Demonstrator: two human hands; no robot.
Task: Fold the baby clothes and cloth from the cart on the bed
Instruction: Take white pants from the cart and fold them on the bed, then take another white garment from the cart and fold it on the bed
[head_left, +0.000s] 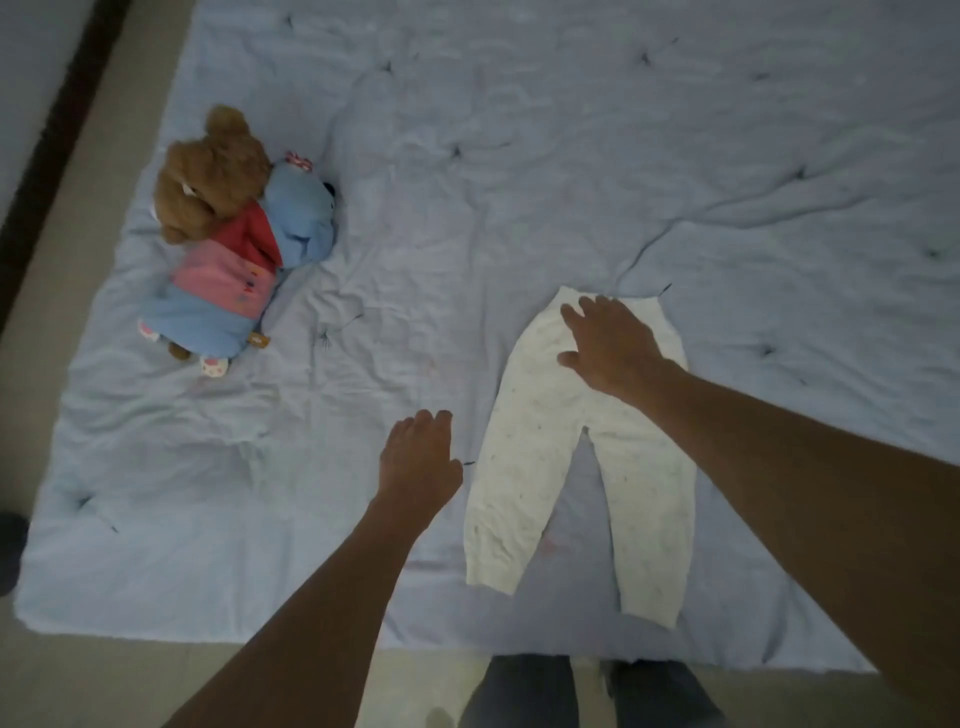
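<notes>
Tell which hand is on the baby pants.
The right hand, flat on the white pants near the waistband; the left hand is beside them, over the bed.

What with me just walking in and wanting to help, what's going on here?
A person stands at the bed with white baby pants laid out flat, legs apart and pointing toward them. The right hand rests open on the waist end, fingers spread. The left hand is open over the bed beside the pants, holding nothing. No fold is made yet. Plush toys lie off to the left.
</notes>
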